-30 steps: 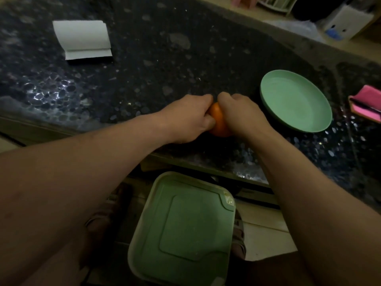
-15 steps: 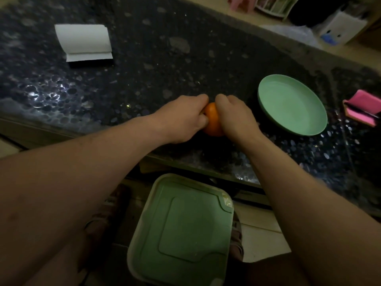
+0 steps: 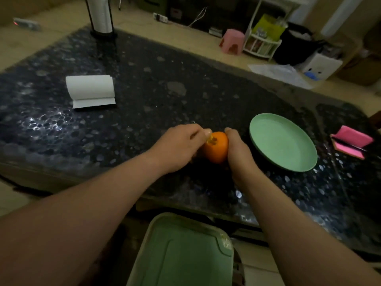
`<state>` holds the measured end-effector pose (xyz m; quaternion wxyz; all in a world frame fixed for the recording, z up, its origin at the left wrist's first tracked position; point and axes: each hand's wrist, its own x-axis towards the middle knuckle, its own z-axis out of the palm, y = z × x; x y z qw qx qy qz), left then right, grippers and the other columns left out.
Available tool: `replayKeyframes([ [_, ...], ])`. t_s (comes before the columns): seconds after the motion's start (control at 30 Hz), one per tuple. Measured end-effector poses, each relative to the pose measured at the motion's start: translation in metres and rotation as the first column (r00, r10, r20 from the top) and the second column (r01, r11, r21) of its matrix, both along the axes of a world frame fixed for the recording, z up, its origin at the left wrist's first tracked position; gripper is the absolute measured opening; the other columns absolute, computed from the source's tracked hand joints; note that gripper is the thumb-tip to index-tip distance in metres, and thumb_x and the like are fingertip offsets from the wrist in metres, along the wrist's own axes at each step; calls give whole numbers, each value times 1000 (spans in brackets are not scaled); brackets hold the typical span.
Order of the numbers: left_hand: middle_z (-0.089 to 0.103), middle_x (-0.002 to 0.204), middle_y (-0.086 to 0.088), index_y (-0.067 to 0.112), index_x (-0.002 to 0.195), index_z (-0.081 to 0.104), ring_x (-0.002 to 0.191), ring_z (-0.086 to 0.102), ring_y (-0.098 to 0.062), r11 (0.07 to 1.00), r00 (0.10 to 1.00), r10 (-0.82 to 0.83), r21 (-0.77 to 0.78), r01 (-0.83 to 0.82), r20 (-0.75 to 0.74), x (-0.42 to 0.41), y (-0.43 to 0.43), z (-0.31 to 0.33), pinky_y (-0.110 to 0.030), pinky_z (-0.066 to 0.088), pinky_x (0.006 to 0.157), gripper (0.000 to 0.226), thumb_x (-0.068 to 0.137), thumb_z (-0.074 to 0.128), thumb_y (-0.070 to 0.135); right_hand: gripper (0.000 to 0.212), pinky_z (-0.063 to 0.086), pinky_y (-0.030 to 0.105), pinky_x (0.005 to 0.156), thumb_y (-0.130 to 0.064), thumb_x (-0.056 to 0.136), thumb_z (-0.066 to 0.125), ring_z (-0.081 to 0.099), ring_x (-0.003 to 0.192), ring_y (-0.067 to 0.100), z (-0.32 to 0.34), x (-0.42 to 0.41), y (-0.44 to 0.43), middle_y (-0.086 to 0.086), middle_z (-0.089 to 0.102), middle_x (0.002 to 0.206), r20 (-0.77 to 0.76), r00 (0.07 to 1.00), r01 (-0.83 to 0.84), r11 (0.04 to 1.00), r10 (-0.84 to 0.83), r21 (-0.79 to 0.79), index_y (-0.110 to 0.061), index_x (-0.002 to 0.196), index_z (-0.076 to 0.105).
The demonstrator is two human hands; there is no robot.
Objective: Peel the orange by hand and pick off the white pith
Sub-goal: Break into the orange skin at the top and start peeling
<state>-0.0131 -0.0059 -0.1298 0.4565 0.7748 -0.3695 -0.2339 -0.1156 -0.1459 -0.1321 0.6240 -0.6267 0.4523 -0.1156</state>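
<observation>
- Far to the left of the orange [image 3: 216,148], a roll of paper towel [image 3: 90,90] lies on the dark surface [image 3: 144,79]. It is well out of reach if juice runs, so sticky fingers may slip on the skin.
- Touching the orange's left side, the left hand [image 3: 179,147] pinches at the stem end, where a small break in the peel shows. Pulling too hard here would likely tear off a scrap instead of a long strip, or dig into the flesh.
- Below the orange, off the front edge of the surface, sits a green lidded bin [image 3: 181,250]. The lid looks closed, so dropped peel would land on top of it.
- The orange is almost wholly unpeeled, near the front edge; it seems to be lifted just off the surface, though the dim light makes that uncertain. A slip could send it rolling over the edge.
- Against the orange's right side, the right hand [image 3: 239,151] wraps round the fruit. Squeezing it would burst segments.
- Just right of the orange, the green plate [image 3: 282,141] waits. An elbow swing might knock it.
</observation>
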Motion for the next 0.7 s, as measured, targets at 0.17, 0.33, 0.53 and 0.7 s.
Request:
replayKeyframes([
  [0.17, 73, 89, 9, 37, 105, 70, 81, 71, -11, 1000, 999, 15, 7, -15, 31, -1, -12, -3, -47, 62, 80, 12, 103, 62, 46, 67, 60, 54, 95, -73, 82, 42, 74, 97, 32, 1, 5, 0, 13, 74, 109, -27, 999, 41, 993, -44, -109, -21, 113, 70],
  [0.33, 70, 80, 2, 29, 91, 58, 74, 69, -16, 998, 991, 42, 48, -48, 128, -3, -16, 2, -51, 59, 73, 12, 102, 60, 32, 52, 42, 42, 90, -59, 105, 35, 59, 102, 25, 1, 2, -4, 4, 63, 112, -94, 995, -19, 909, -22, -417, -18, 119, 63],
  [0.53, 67, 81, 0, 23, 89, 55, 73, 67, -17, 992, 980, 89, 70, -103, 175, -4, -18, 1, -46, 59, 69, 15, 104, 54, 25, 43, 40, 42, 87, -55, 106, 36, 58, 94, 23, -5, 5, 0, -6, 58, 93, -81, 995, 6, 874, -52, -486, -20, 109, 61],
  [0.7, 70, 87, 0, 28, 91, 58, 77, 71, -16, 990, 990, 135, 32, -136, 35, 2, -20, -5, -38, 61, 70, 17, 107, 53, 27, 47, 52, 50, 100, -59, 100, 38, 64, 101, 25, -4, 10, 1, 1, 65, 105, -27, 995, 82, 939, -96, -333, -22, 113, 66],
])
